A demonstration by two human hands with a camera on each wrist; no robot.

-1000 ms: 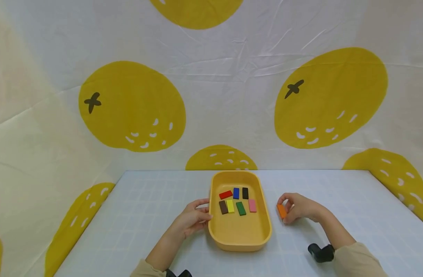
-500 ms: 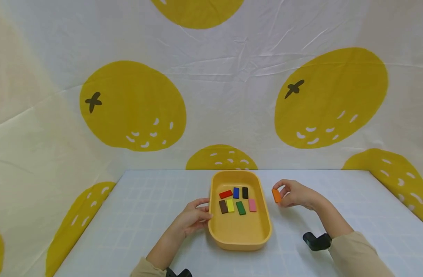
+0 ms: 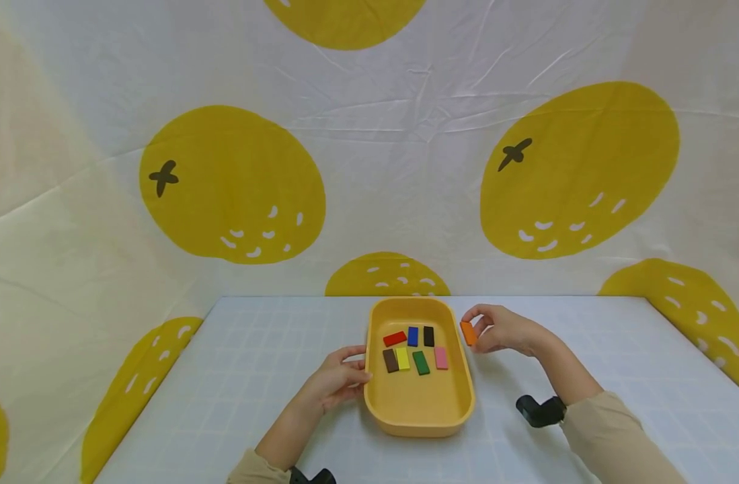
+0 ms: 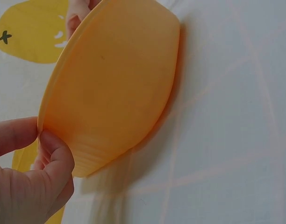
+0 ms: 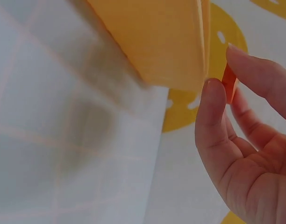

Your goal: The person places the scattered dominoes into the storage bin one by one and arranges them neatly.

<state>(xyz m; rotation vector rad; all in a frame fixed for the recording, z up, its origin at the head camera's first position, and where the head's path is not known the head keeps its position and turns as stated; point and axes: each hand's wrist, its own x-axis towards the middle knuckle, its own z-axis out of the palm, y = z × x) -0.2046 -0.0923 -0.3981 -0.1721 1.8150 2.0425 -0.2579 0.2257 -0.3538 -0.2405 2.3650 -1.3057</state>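
A yellow tray [image 3: 419,407] stands on the table, holding several small flat rectangular blocks. My left hand [image 3: 337,380] holds the tray's left rim; in the left wrist view its thumb and fingers [image 4: 53,151] meet at the rim against the outer wall. Just outside the tray's right edge, my right hand [image 3: 507,329] pinches an orange block [image 3: 469,333] between thumb and fingertips, above the table. From the right wrist, the orange block [image 5: 230,84] shows only as a narrow side, partly hidden by the fingers.
In the tray lie red [image 3: 395,339], blue [image 3: 413,336], black [image 3: 428,336], brown [image 3: 390,361], yellow [image 3: 402,359], green [image 3: 420,363] and pink [image 3: 441,358] blocks. A fruit-patterned cloth [image 3: 405,202] hangs behind the pale checked table [image 3: 266,349].
My right hand has lifted the orange block off the table and carried it left and away from me, to the tray's right rim. My left hand and the tray stay in place.
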